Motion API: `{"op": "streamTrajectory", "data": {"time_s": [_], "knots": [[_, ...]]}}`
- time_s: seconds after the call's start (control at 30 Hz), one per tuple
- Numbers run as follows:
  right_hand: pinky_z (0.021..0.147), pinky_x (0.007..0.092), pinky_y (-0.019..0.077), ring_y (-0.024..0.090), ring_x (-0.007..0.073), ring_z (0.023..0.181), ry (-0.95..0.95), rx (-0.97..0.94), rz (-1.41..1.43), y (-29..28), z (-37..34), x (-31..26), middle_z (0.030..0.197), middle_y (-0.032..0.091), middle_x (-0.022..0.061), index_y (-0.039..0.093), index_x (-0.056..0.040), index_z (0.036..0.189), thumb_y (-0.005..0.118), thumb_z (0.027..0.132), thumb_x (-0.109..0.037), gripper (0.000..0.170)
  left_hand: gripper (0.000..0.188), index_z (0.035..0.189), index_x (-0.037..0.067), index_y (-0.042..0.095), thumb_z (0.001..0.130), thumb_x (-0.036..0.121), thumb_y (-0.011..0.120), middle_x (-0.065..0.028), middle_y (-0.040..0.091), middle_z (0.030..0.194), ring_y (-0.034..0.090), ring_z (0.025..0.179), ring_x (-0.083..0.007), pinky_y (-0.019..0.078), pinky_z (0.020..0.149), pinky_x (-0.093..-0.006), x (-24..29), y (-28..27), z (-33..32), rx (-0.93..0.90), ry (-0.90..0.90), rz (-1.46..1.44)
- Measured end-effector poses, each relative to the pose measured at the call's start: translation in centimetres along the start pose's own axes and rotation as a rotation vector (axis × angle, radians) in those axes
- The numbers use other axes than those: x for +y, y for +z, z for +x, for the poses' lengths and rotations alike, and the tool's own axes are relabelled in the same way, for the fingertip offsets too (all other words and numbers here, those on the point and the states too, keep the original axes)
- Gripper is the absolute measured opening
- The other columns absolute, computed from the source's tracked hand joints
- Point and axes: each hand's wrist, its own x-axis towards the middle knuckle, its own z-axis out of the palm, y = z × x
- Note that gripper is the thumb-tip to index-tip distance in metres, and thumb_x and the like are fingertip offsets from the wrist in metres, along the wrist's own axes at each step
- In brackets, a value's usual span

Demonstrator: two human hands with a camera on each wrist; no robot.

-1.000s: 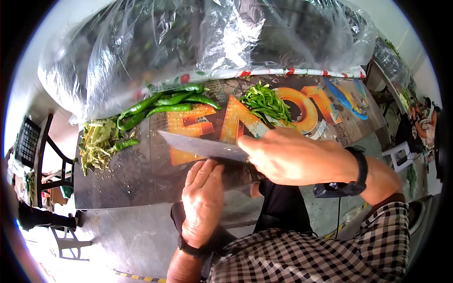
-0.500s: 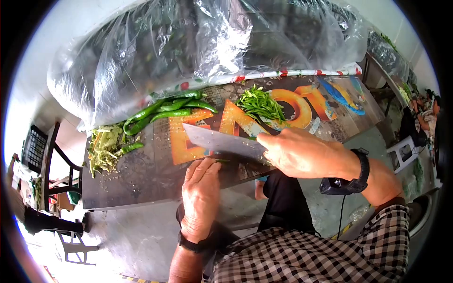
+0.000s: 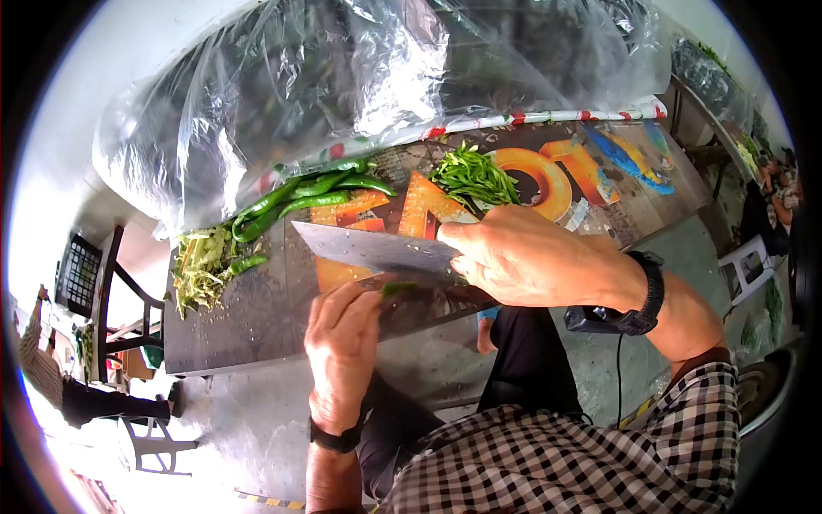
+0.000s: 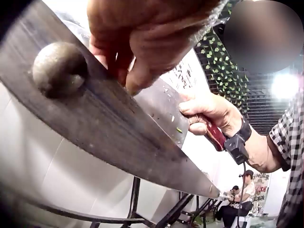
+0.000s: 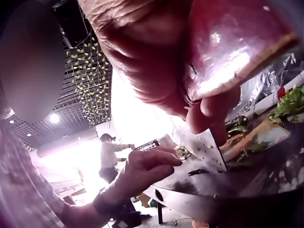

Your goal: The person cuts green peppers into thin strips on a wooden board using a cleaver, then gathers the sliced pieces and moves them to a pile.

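Observation:
The right hand (image 3: 539, 261) grips a broad-bladed kitchen knife (image 3: 372, 248), whose blade points left above the table and carries small bits. Its reddish handle (image 5: 228, 52) fills the top of the right wrist view. Just right of the left fingertips, near the table's front edge, is a short piece of green pepper (image 3: 398, 289). My left hand (image 3: 342, 343) hovers there with loosely bent fingers, and nothing shows in its grasp. Whole long green peppers (image 3: 300, 195) lie farther back. A pile of green pepper strips (image 3: 473, 177) sits beyond the right hand.
Pale pepper scraps (image 3: 201, 265) lie at the table's left end. Clear plastic sheeting (image 3: 377, 77) covers a bulky form along the back. The table (image 3: 257, 330) bears large orange letters. A black crate (image 3: 79, 272) and a person (image 3: 51, 364) are at the left; a stool (image 3: 745, 267) stands right.
My left hand has lifted from the table edge and shifted slightly left, its fingers now more bent, leaving the green piece in sight. The knife first moved right, then back left.

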Motion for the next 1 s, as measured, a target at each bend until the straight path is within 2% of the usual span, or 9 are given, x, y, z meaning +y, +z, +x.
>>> {"op": "streamTrajectory", "data": {"time_s": [0.07,0.2,0.4,0.7,0.83,1.0], "knots": [[0.057,0.0491,0.0469,0.062,0.0417,0.061,0.001,-0.010,0.000,-0.1,0.2,0.0,0.064,0.059,0.0238,0.059,0.0036,0.085,0.054,0.089,-0.005,0.010,0.023,0.093,0.005,0.071,0.073,-0.006,0.072,-0.0081,0.066,0.095,0.063,0.086,-0.0294,0.0528,0.076,-0.0386,0.0,0.0,-0.8,0.088,-0.074,0.011],[0.056,0.0489,0.0476,0.063,0.0409,0.061,0.012,-0.055,-0.036,-0.2,0.8,-0.3,0.063,0.059,0.0235,0.059,0.0034,0.084,0.054,0.089,-0.005,0.011,0.023,0.094,0.005,0.071,0.073,-0.005,0.073,-0.0085,0.066,0.097,0.063,0.088,-0.0293,0.0530,0.078,-0.0388,0.7,1.1,-1.0,0.052,-0.101,0.002],[0.055,0.0488,0.0474,0.062,0.0405,0.060,-0.014,-0.078,-0.056,0.2,1.4,-0.2,0.063,0.059,0.0231,0.058,0.0031,0.082,0.054,0.089,-0.007,0.013,0.022,0.093,0.004,0.070,0.073,-0.002,0.073,-0.0087,0.066,0.099,0.062,0.091,-0.0290,0.0516,0.083,-0.0385,0.1,2.0,-0.5,0.032,-0.037,0.079],[0.057,0.0486,0.0479,0.061,0.0407,0.060,-0.006,-0.144,-0.093,0.1,1.7,-0.3,0.063,0.058,0.0223,0.057,0.0022,0.081,0.051,0.093,-0.009,0.018,0.018,0.092,0.004,0.069,0.076,-0.001,0.069,-0.0082,0.066,0.099,0.061,0.091,-0.0289,0.0496,0.084,-0.0393,0.3,1.7,-0.1,-0.028,-0.050,0.063],[0.058,0.0478,0.0484,0.061,0.0404,0.061,-0.033,-0.163,-0.133,-0.2,1.9,-0.2,0.065,0.058,0.0219,0.057,0.0018,0.081,0.050,0.094,-0.011,0.020,0.019,0.092,0.006,0.069,0.074,0.000,0.069,-0.0050,0.066,0.099,0.061,0.091,-0.0263,0.0488,0.082,-0.0376,0.2,1.8,-0.1,-0.015,-0.030,0.096],[0.059,0.0477,0.0495,0.063,0.0384,0.062,-0.055,-0.203,-0.160,-0.6,2.4,-0.4,0.068,0.061,0.0204,0.058,0.0018,0.086,0.052,0.092,-0.009,0.014,0.021,0.091,0.009,0.070,0.071,0.001,0.070,-0.0010,0.066,0.098,0.061,0.092,-0.0228,0.0472,0.080,-0.0354,0.2,1.6,0.1,-0.018,-0.020,0.137]]}}
